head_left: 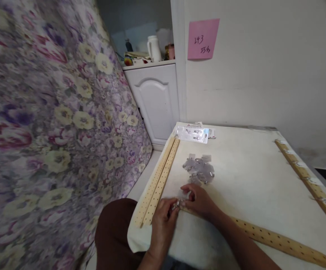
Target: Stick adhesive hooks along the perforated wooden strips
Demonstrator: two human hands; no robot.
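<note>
My left hand (163,221) and my right hand (199,201) meet at the near edge of a white-covered table (250,180). Both pinch a small clear plastic piece with a metal hook (180,200) between their fingertips, held just above a perforated wooden strip (278,242) that runs along the front edge. A loose pile of the same clear hook pieces (199,168) lies just beyond my right hand.
Two more perforated wooden strips (160,180) lie along the table's left edge, and another strip with hooks fitted (311,183) along the right. A plastic packet (192,134) sits at the far edge. Floral fabric (53,123) hangs at left; a white cabinet (157,101) stands behind.
</note>
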